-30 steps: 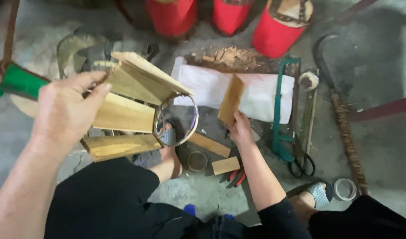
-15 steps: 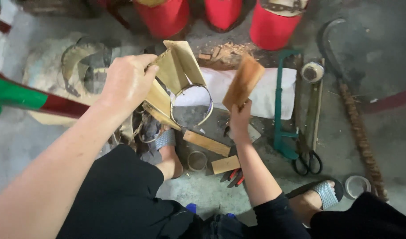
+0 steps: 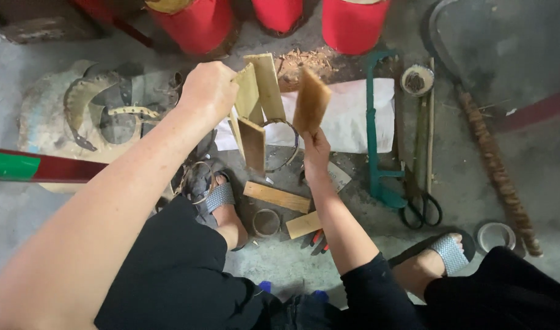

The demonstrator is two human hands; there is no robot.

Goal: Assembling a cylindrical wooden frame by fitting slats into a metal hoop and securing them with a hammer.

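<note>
The left hand (image 3: 209, 90) is closed around a bundle of wooden slats (image 3: 255, 110) with a metal ring (image 3: 284, 143) hanging at their lower end. Just right of them, the right hand (image 3: 316, 150) pinches one slat (image 3: 310, 101) upright by its bottom. Below lie two wood pieces (image 3: 277, 197); a green saw (image 3: 377, 146) stands further right.
</note>
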